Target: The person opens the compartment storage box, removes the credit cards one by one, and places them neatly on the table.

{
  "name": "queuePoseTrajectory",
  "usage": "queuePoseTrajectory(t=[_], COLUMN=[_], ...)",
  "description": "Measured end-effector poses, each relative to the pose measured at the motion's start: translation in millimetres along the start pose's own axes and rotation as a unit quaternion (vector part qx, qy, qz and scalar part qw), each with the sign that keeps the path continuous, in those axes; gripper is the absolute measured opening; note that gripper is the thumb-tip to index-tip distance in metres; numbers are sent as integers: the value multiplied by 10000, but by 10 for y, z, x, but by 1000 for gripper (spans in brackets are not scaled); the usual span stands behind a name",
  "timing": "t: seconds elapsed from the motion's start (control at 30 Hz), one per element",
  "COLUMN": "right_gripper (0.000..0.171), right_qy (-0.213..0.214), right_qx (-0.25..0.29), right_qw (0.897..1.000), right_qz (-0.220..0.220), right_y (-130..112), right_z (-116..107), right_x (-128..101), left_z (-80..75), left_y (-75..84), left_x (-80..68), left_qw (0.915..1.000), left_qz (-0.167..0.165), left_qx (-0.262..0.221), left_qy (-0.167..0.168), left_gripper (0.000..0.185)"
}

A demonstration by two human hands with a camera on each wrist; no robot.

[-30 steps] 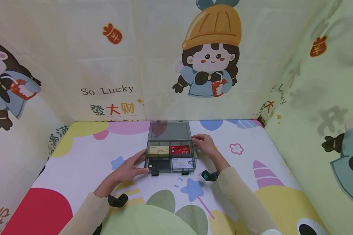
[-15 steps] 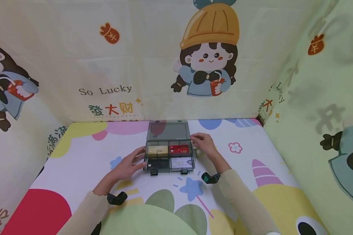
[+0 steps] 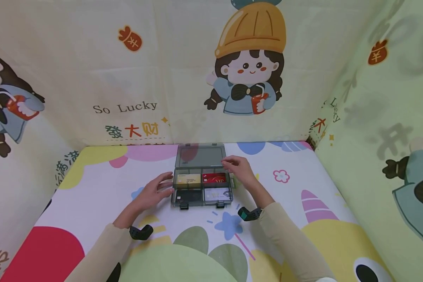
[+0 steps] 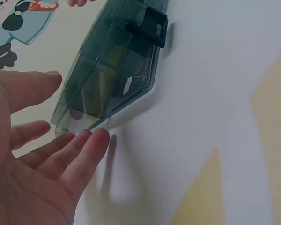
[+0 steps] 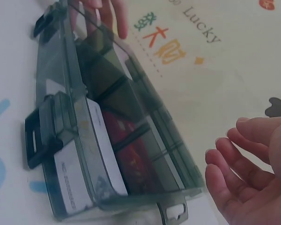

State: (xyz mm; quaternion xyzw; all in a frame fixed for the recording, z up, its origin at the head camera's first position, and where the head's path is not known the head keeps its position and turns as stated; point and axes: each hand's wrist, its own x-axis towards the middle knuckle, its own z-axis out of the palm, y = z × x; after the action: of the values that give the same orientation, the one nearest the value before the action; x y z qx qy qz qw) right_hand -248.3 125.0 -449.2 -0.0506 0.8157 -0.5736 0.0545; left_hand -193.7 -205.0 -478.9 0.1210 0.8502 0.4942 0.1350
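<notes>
A smoky transparent card box lies in the middle of the table. Its lid is folded back flat behind it. Four compartments hold a gold card, a red VIP card, a black card and a silver card. My left hand lies flat with straight fingers at the box's left front corner. My right hand hovers by the box's right rear corner near the hinge. Its fingers are relaxed, hold nothing and stand apart from the box.
Two black latches stick out from the box's front edge. The table wears a bright cartoon cloth. Printed fabric walls close it in at the back, left and right.
My right hand has moved back and left, from the box's right side toward the lid's near right corner. My left hand has stayed at the box's left side, shifting only slightly.
</notes>
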Motion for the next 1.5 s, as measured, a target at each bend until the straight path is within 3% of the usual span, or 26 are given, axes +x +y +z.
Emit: queuePoseTrajectory(t=[0.33,0.73,1.13,1.5], right_gripper=[32,30,26,29], right_qy=[-424,-729,-943,-1065], right_qx=[193,-134,-343,-431], right_qw=[9988,9972,9947,9931], right_qz=[-161,-122,-227,-229], right_y=[-89,-100,-146,-136], right_z=[135,316,479,594], right_x=[-10,-6,-9,15], left_z=[-22,-2,5,-5], left_y=[4,-31,-24,-72], left_x=[64,112,107,122], left_qw=[9994,9995,9969,9965], left_qz=[-168,-59,-89,-56], left_qx=[-305,-326,-778,-820], left_qy=[-7,13,-97,-145], left_gripper=[65,63,63,63])
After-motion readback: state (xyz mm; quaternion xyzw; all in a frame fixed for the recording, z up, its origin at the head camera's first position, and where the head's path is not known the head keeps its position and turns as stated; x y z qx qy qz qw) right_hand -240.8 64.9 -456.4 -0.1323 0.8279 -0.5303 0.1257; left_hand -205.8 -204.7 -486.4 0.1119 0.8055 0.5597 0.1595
